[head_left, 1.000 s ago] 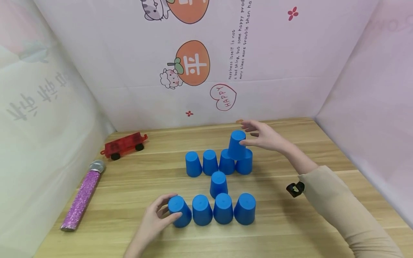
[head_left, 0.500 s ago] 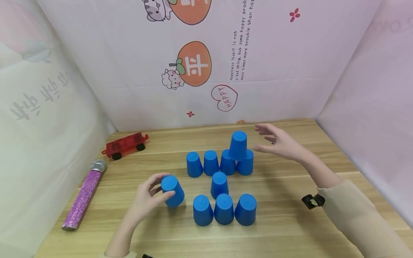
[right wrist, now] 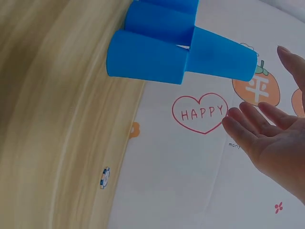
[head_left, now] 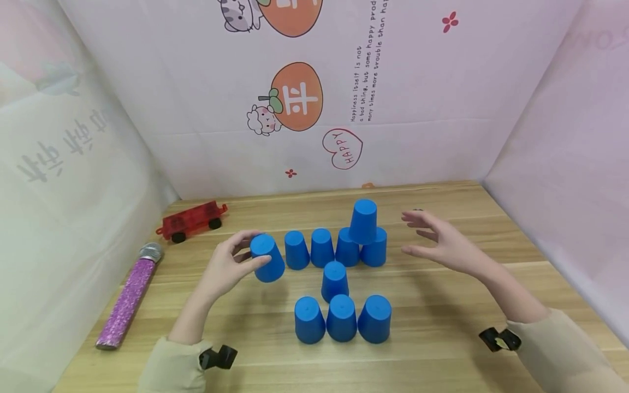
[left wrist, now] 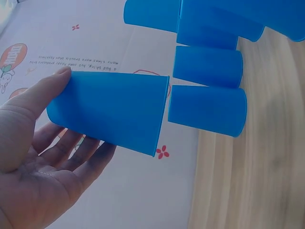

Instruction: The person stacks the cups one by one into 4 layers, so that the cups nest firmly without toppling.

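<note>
My left hand (head_left: 230,266) grips an upside-down blue cup (head_left: 267,258) between thumb and fingers, raised above the table just left of the back row. In the left wrist view the thumb lies along one side of the held cup (left wrist: 109,109) and the fingers along the other. The back row of upturned blue cups (head_left: 297,250) stands side by side. One more cup (head_left: 363,221) sits on top, across the two rightmost. My right hand (head_left: 444,245) hangs to the right of that top cup with relaxed fingers, holding nothing and apart from the cups.
A single blue cup (head_left: 335,282) stands between the back row and a front row of three cups (head_left: 341,318). On the left of the wooden table (head_left: 417,355) lie a red toy wagon (head_left: 191,221) and a pink glitter microphone (head_left: 126,300). Printed cloth walls (head_left: 417,109) enclose the table.
My left hand has lifted the leftmost front cup and carried it back beside the back row. My right hand has let go of the top cup and drawn away right.
</note>
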Action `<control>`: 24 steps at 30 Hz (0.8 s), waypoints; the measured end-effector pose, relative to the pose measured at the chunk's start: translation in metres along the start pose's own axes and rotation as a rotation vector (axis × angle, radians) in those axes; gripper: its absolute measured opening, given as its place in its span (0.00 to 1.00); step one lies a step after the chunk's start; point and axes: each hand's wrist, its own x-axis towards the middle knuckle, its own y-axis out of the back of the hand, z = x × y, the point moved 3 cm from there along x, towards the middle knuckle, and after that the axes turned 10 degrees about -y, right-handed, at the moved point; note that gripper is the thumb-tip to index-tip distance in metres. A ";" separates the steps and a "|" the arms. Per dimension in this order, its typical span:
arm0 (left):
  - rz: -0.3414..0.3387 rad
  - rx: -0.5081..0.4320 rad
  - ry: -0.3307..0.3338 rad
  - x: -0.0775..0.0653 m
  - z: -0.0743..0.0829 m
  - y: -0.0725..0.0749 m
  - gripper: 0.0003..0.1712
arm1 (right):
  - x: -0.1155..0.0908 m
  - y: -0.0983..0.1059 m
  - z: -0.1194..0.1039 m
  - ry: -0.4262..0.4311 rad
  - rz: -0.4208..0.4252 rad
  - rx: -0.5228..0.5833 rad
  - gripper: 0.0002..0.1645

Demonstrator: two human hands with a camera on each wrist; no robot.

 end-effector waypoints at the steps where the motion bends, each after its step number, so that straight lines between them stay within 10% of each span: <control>1: -0.005 0.001 0.004 0.003 0.000 0.000 0.29 | -0.003 -0.002 0.001 0.001 0.000 -0.005 0.39; 24: -0.058 0.002 0.029 0.077 0.000 -0.017 0.31 | -0.048 -0.054 0.000 0.082 -0.214 -0.074 0.37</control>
